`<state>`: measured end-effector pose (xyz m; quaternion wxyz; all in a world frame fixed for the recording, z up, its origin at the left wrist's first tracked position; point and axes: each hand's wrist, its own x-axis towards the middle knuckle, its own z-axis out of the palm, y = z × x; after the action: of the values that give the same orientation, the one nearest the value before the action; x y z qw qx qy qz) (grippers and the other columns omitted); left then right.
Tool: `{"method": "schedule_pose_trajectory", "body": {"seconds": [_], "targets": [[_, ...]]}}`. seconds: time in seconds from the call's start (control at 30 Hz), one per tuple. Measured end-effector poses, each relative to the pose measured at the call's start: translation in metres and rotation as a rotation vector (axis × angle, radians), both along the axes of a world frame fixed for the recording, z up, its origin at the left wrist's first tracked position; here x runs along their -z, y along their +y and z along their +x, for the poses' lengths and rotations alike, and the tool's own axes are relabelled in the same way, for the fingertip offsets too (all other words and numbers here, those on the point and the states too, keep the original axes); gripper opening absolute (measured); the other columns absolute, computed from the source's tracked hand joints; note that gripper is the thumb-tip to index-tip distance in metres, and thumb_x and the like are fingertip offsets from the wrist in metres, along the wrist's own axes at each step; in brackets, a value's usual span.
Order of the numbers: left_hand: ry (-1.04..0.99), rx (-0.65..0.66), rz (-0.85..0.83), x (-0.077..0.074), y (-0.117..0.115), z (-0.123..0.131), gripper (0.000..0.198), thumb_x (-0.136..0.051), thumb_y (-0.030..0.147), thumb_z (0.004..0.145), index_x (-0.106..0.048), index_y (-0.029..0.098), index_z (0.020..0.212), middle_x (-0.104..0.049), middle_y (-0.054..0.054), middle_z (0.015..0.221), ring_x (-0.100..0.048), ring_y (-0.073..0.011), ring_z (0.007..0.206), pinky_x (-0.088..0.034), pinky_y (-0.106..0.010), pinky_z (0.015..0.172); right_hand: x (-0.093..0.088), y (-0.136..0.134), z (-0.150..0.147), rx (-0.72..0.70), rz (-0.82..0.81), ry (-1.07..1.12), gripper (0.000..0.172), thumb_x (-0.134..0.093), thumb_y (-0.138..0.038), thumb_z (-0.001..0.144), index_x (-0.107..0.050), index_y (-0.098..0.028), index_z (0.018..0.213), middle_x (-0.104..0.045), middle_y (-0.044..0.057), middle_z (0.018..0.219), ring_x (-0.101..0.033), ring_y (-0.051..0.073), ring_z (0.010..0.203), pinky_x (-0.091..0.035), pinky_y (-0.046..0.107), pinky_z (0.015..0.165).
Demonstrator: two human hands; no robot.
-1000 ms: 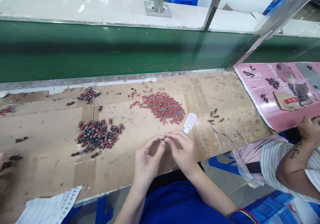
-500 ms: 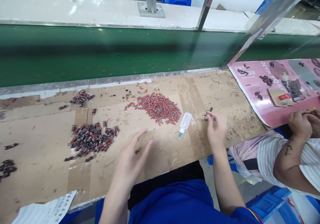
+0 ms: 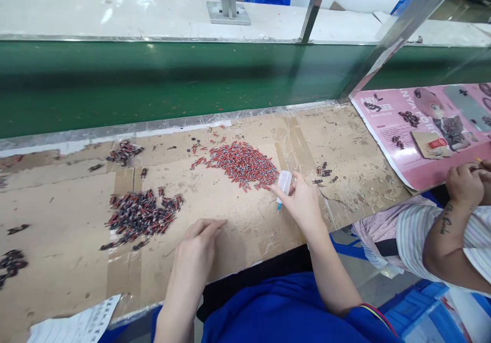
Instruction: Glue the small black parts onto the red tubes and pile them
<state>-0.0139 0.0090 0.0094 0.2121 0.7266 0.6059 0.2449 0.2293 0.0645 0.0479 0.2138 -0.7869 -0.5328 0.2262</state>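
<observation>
My right hand [image 3: 303,205] has its thumb and fingers around a small translucent squeeze bottle [image 3: 284,181] with a blue needle tip pointing toward me. Over the cardboard in front of me, my left hand [image 3: 197,246] is closed in a pinch; whatever its fingertips hold is hidden. Beyond the bottle lies a heap of small red and grey parts [image 3: 243,164]. To the left of my left hand is a pile of black and red parts [image 3: 143,212]. Several dark parts [image 3: 324,172] lie right of my right hand.
Cardboard [image 3: 238,235] covers the bench, with a green belt [image 3: 153,85] behind it. A metal post [image 3: 314,8] stands at the back. At right, a co-worker's hands [image 3: 466,184] are over a pink poster [image 3: 395,143]. A written sheet [image 3: 76,325] lies front left.
My right hand has moved left from the dark parts to the bottle, which now stands at a steeper angle. The fingers of my left hand have closed over the small dark part's spot.
</observation>
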Motion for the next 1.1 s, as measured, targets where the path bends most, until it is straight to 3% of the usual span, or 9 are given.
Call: {"method": "schedule_pose_trajectory", "body": {"seconds": [0.1, 0.2, 0.27, 0.37, 0.5, 0.63, 0.73, 0.9, 1.1], "targets": [[-0.093, -0.027, -0.009, 0.0, 0.004, 0.007, 0.033, -0.044, 0.039, 0.092, -0.073, 0.024, 0.085, -0.07, -0.004, 0.082, -0.068, -0.0176, 0.073, -0.052, -0.027, 0.062, 0.004, -0.003, 0.007, 0.044, 0.004, 0.239, 0.066, -0.075, -0.039, 0.072, -0.055, -0.012, 0.129, -0.068, 0.005, 0.077, -0.065, 0.022, 0.068, -0.049, 0.034, 0.066], [-0.161, -0.076, -0.01, 0.001, 0.01, 0.017, 0.04, -0.045, 0.049, 0.091, -0.072, 0.022, 0.079, -0.07, -0.005, 0.08, -0.067, -0.0176, 0.07, -0.054, -0.029, 0.066, 0.002, -0.012, 0.012, 0.054, -0.001, 0.677, 0.065, -0.076, -0.037, 0.067, -0.057, -0.017, 0.127, -0.069, 0.003, 0.081, -0.064, 0.019, 0.067, -0.051, 0.031, 0.062], [-0.172, -0.116, -0.009, 0.0, 0.011, 0.02, 0.045, -0.045, 0.055, 0.09, -0.071, 0.021, 0.076, -0.07, -0.005, 0.077, -0.065, -0.017, 0.065, -0.053, -0.029, 0.064, -0.002, -0.018, 0.01, 0.041, -0.004, 0.927, 0.057, -0.078, -0.036, 0.064, -0.064, -0.019, 0.117, -0.07, 0.002, 0.081, -0.066, 0.019, 0.071, -0.053, 0.029, 0.063], [-0.142, -0.174, -0.016, -0.004, 0.008, 0.018, 0.048, -0.046, 0.059, 0.089, -0.069, 0.021, 0.073, -0.067, -0.003, 0.07, -0.06, -0.0158, 0.057, -0.051, -0.029, 0.058, -0.006, -0.022, -0.001, 0.062, 0.03, 1.105, 0.041, -0.078, -0.041, 0.062, -0.072, -0.018, 0.094, -0.07, 0.002, 0.074, -0.066, 0.018, 0.068, -0.052, 0.026, 0.059], [-0.118, -0.139, 0.01, -0.008, 0.001, 0.0, 0.041, -0.052, 0.058, 0.087, -0.068, 0.022, 0.08, -0.067, -0.003, 0.077, -0.064, -0.0174, 0.065, -0.052, -0.03, 0.062, -0.002, -0.021, -0.02, 0.049, 0.077, 1.06, 0.038, -0.068, -0.055, 0.069, -0.07, -0.017, 0.069, -0.064, 0.001, 0.057, -0.057, 0.014, 0.051, -0.041, 0.023, 0.045], [-0.116, 0.088, 0.15, -0.004, 0.003, -0.018, 0.027, -0.054, 0.046, 0.09, -0.067, 0.024, 0.099, -0.071, -0.006, 0.101, -0.066, -0.0217, 0.095, -0.053, -0.035, 0.082, 0.003, -0.021, -0.035, -0.006, 0.097, 0.994, 0.036, -0.07, -0.052, 0.068, -0.063, -0.019, 0.055, -0.063, 0.001, 0.053, -0.053, 0.012, 0.047, -0.04, 0.023, 0.045], [-0.15, 0.224, 0.227, 0.001, 0.01, -0.02, 0.022, -0.05, 0.027, 0.094, -0.066, 0.025, 0.108, -0.073, -0.004, 0.106, -0.066, -0.0191, 0.098, -0.053, -0.033, 0.086, 0.007, -0.024, -0.043, -0.021, 0.11, 1.004, 0.029, -0.072, -0.045, 0.066, -0.063, -0.019, 0.056, -0.064, 0.001, 0.056, -0.056, 0.014, 0.051, -0.043, 0.025, 0.049], [-0.202, 0.189, 0.243, 0.001, 0.014, -0.007, 0.011, -0.06, 0.021, 0.089, -0.069, 0.023, 0.094, -0.075, -0.001, 0.085, -0.067, -0.0173, 0.081, -0.055, -0.031, 0.076, 0.014, -0.031, -0.051, -0.009, 0.163, 0.958, 0.027, -0.069, -0.042, 0.07, -0.064, -0.018, 0.057, -0.064, 0.001, 0.056, -0.056, 0.015, 0.052, -0.046, 0.026, 0.051], [-0.246, 0.09, 0.163, -0.001, 0.01, 0.002, 0.012, -0.061, 0.026, 0.088, -0.07, 0.023, 0.096, -0.075, -0.003, 0.089, -0.068, -0.0178, 0.082, -0.056, -0.032, 0.076, 0.022, -0.036, -0.054, 0.039, 0.248, 0.903, 0.025, -0.069, -0.04, 0.072, -0.066, -0.017, 0.062, -0.066, 0.003, 0.06, -0.06, 0.017, 0.056, -0.05, 0.028, 0.055]]}}
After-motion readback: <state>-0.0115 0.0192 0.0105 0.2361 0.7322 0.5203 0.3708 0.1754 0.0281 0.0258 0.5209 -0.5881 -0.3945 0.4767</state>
